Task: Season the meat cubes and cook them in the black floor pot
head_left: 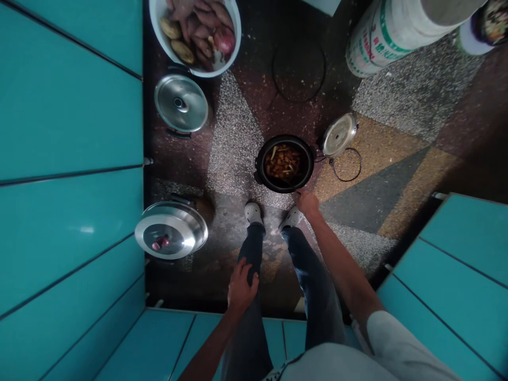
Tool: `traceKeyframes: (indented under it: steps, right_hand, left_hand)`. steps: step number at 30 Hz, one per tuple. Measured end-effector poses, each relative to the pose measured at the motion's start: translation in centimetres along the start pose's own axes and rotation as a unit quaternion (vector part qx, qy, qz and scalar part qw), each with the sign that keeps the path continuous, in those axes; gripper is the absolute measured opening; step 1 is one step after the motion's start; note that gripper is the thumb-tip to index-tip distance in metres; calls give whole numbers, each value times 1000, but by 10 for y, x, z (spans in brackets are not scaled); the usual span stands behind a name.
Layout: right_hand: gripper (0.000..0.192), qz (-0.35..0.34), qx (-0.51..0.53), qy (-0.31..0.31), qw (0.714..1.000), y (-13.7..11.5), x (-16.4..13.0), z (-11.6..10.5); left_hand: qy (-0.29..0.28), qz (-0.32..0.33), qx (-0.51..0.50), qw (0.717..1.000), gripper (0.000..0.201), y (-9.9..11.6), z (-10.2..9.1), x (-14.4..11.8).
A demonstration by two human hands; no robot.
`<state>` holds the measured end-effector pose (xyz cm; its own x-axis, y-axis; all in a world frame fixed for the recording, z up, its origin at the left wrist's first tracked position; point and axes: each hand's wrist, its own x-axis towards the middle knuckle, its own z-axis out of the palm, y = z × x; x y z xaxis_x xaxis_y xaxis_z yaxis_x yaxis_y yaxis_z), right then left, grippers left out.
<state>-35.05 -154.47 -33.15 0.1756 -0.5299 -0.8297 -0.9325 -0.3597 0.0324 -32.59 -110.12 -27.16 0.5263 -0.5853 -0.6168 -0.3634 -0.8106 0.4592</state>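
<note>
View from above of a person standing on a speckled terrazzo floor point(238, 132) between teal cabinet fronts point(67, 106). The landmark is the round black cooking pot point(284, 164), which stands open on the floor just ahead of the person's feet and holds a brown cooked mixture with pale green strips. The right hand point(306, 203) reaches down to the near rim of the black pot; its fingers appear curled against or just at the rim, but whether they pinch it cannot be told at this size. The left hand point(241, 288) rests on the left thigh, well behind the pot, fingers loosely spread over the dark trouser leg and holding nothing.

To the right of the pot, just beside it, a round silvery metal lid point(338, 135) lies tilted, with a thin dark cord looped point(346, 165) on the floor next to it. To the left of the pot and farther away stands a lidded steel pot point(181, 103); beyond that, a white basin of reddish and yellow tubers point(198, 32). Left of the pot and nearer the person sits a large steel pan lid point(171, 230) with a small reddish item on it. A white printed sack point(381, 39) lies beyond the pot to the right.

Progress, as judged: the pot is already uncovered and its contents look cooked; the hand has reached it, but the pot is not yet lifted.
</note>
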Motion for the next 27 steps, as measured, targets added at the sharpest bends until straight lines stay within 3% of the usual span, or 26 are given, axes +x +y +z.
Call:
traceKeyframes:
  steps: [5,9,15,21,27]
  right_hand:
    - [53,10,-35,8,999,9,-13,-4]
    - [50,-23,-48,16,998,18,-31,-12]
    - [54,-17,-74,-3,997,0,-20,-12]
    - [55,-61,-101,54,992,-2,-33,-21]
    - [59,-83,-141,12,987,-14,-14,-20]
  left_hand:
    - [-1,-1,-1,1000,32,-1,0,-1]
    - [-2,4,-2,1000,33,-3,2,-2]
    - [3,5,-1,1000,31,-2,2,0]
    - [0,4,0,1000,33,-3,1,0]
    - [4,3,1,1000,32,-4,3,0]
